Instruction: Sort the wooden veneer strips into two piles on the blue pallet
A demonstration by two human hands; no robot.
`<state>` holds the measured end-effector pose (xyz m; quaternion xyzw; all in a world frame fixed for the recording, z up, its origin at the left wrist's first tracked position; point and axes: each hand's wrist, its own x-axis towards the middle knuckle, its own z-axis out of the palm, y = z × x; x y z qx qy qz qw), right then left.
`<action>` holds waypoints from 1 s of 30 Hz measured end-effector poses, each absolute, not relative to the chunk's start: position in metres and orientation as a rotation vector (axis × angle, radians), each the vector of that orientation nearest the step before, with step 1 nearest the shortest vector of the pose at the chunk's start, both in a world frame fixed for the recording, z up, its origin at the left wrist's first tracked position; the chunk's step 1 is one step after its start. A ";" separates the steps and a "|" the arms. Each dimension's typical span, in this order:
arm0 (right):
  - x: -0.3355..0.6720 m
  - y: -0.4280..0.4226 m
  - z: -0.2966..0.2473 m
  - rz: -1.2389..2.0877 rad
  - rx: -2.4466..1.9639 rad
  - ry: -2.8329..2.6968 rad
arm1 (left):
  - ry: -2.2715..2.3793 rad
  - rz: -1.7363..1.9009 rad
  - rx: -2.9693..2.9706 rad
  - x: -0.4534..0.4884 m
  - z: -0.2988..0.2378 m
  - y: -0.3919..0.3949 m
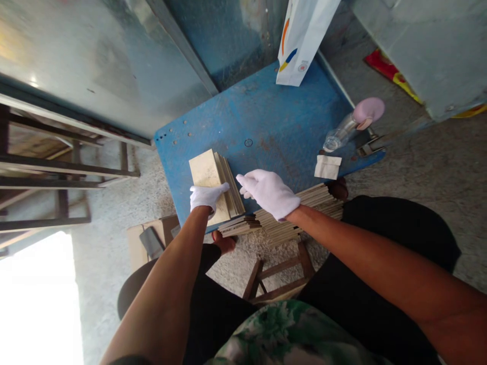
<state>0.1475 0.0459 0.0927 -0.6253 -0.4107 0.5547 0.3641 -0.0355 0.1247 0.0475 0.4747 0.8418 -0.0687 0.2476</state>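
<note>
1. A stack of pale boards (213, 175) is set at the near left corner of the blue table (266, 121), long axis pointed away.
2. Its near end is clasped by the gloved left hand (207, 196).
3. The right hand (270, 192) is held beside it, fingers loosely spread.

thin boards (211, 175) | pale beige, square | small stack, fanned, leaning | near edge of blue table (266, 121)
</note>
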 end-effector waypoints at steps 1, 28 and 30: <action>0.148 0.046 0.093 1.416 -1.613 -1.058 | 2.304 -0.209 1.270 -0.034 0.046 0.126; 0.152 0.051 0.106 1.432 -1.674 -1.200 | 2.365 -0.220 1.203 -0.030 0.010 0.132; 0.153 0.051 0.108 1.437 -1.669 -1.201 | 2.342 -0.223 1.211 -0.029 0.015 0.131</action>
